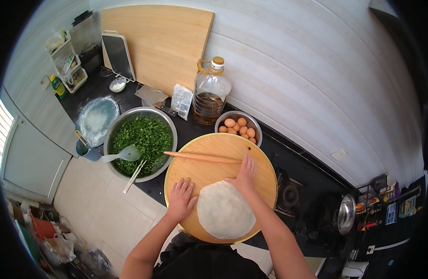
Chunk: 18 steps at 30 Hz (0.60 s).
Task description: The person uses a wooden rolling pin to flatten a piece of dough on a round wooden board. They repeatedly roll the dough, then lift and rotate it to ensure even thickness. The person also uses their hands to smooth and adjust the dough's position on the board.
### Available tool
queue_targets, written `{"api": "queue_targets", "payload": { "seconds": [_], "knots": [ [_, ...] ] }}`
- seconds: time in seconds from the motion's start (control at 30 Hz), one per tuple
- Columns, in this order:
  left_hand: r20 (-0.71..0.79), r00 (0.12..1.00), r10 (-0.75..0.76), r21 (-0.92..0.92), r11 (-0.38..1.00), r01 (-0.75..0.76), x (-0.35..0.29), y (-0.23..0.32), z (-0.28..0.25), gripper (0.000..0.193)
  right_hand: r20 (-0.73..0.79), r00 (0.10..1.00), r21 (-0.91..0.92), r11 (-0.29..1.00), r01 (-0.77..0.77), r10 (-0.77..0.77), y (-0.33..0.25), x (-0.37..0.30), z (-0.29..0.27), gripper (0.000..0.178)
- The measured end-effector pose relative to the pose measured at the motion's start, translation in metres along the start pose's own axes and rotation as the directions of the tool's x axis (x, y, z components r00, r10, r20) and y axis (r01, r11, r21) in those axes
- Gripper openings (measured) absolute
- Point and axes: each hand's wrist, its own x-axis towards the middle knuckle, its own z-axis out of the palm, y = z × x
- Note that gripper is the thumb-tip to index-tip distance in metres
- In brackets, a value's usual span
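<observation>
A round, flattened sheet of dough (226,211) lies on the near part of a round wooden board (191,171). My left hand (180,201) rests flat on the board just left of the dough, its fingers spread and holding nothing. Stretched out at the dough's upper right edge is my right hand (244,175). Its fingertips reach the right end of a wooden rolling pin (202,157), and its thumb lies along the dough's edge. The pin lies across the board beyond the dough; I cannot tell how firmly the fingers touch it.
Left of the board stands a steel bowl (173,128) of chopped greens (142,135) with a spoon (128,153) and chopsticks (134,176). Behind are a bowl of eggs (229,122), an oil jug (210,100) and a cleaver (151,95). A gas burner (288,194) is at right.
</observation>
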Motion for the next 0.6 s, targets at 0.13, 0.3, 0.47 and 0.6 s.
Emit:
{"api": "queue_targets", "payload": {
  "seconds": [0.13,0.3,0.47,0.6],
  "knots": [
    [0.004,1.000,0.003,-0.004,1.000,-0.003,0.001,-0.001,-0.001,0.052,-0.002,0.999,0.042,0.998,0.039,-0.039,-0.009,0.002,-0.009,0.133],
    [0.017,1.000,-0.008,-0.016,1.000,0.008,0.000,0.000,-0.001,0.052,0.031,0.999,0.045,0.999,0.026,-0.027,-0.010,-0.002,-0.001,0.131],
    [0.028,0.999,-0.019,-0.018,1.000,0.019,0.000,0.000,-0.002,0.052,-0.003,0.996,0.014,0.996,0.084,-0.084,-0.018,0.000,-0.003,0.131],
    [0.032,0.999,-0.020,-0.031,0.999,0.021,0.000,0.003,-0.004,0.052,0.034,0.997,0.019,0.998,0.063,-0.063,-0.023,-0.005,0.004,0.130]
  ]
}}
